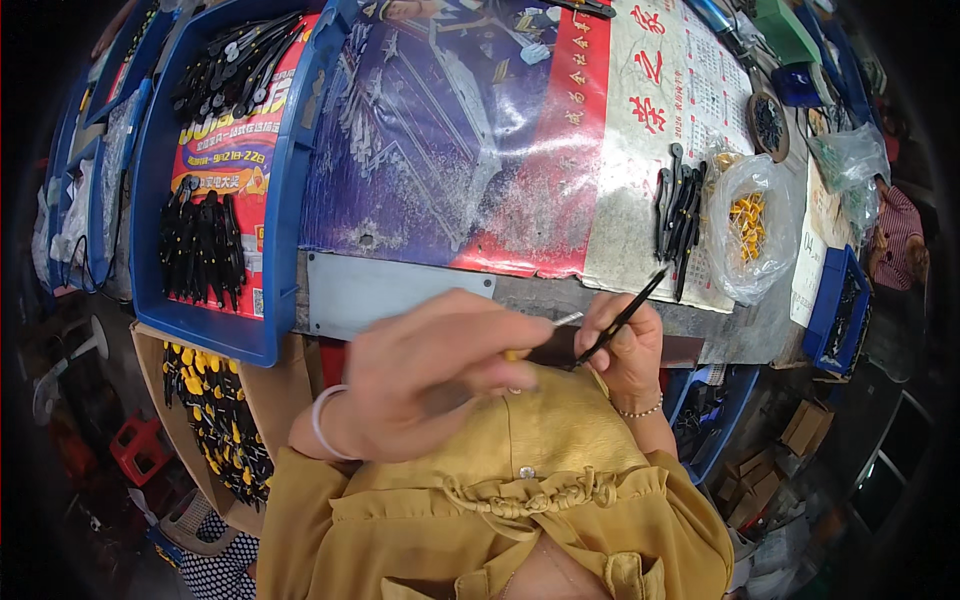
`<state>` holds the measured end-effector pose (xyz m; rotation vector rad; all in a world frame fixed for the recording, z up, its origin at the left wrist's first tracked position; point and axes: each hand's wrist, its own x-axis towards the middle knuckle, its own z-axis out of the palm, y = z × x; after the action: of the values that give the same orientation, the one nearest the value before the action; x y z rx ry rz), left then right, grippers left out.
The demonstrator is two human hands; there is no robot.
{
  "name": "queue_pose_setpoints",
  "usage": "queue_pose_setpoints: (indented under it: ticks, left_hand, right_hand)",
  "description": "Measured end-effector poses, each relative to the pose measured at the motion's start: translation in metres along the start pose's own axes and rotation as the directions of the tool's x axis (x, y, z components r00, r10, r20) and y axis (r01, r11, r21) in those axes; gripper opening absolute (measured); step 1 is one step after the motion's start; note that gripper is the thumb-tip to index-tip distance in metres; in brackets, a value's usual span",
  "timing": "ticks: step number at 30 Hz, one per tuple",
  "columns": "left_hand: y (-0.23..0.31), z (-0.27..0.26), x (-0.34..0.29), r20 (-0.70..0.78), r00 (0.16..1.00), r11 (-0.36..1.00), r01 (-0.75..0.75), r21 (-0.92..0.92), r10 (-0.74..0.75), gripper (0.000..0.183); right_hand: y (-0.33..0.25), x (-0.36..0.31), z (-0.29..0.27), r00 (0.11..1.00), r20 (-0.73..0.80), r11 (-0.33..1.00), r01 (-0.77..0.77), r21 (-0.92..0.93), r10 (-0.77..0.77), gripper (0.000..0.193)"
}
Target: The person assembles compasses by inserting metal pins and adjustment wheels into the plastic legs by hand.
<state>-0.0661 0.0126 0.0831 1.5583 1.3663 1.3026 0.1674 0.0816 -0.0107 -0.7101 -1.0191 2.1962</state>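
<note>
My right hand (628,350) is closed around a slim black plastic piece (622,318), which slants up and to the right past the fingertips. Close to its left, my left hand (430,365) is smeared by motion, its thumb and fingers pinched on a small yellow piece (515,355) that barely shows. A short pale, shiny sliver (568,320) sticks out between both hands; what it belongs to is unclear. Both hands are in front of my chest at the table's near edge.
Similar black pieces (680,215) lie beside a clear bag of small yellow parts (747,225). On the left, a blue tray (285,220) holds black pieces in two groups. Below it stands a cardboard box (290,370) of black-and-yellow pieces. A round dish (768,125) sits far right.
</note>
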Motion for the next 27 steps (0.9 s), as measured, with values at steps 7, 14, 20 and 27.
queue_pose_setpoints:
  ticks: [7, 14, 20, 27]
  left_hand:
    - [-0.014, 0.052, 0.001, 0.109, 0.99, 0.978, 0.106, -0.182, -0.087, 0.027]
    - [-0.02, 0.068, -0.001, 0.031, 0.997, 0.996, -0.068, -0.049, 0.07, 0.035]
    - [-0.016, 0.07, -0.001, 0.025, 0.987, 0.984, -0.158, 0.085, 0.156, 0.037]
    - [-0.021, 0.071, -0.007, 0.043, 0.969, 0.945, -0.245, 0.217, 0.242, 0.041]
  right_hand:
    - [0.004, 0.011, 0.008, 0.991, 0.073, 0.945, 0.088, 0.315, -0.116, 0.031]
    - [0.009, 0.011, 0.007, 0.986, 0.077, 0.922, 0.112, 0.371, -0.15, 0.03]
    - [0.009, 0.011, 0.013, 0.98, 0.047, 0.894, 0.155, 0.42, -0.192, 0.027]
    - [0.011, 0.01, 0.014, 0.974, 0.029, 0.899, 0.197, 0.391, -0.226, 0.026]
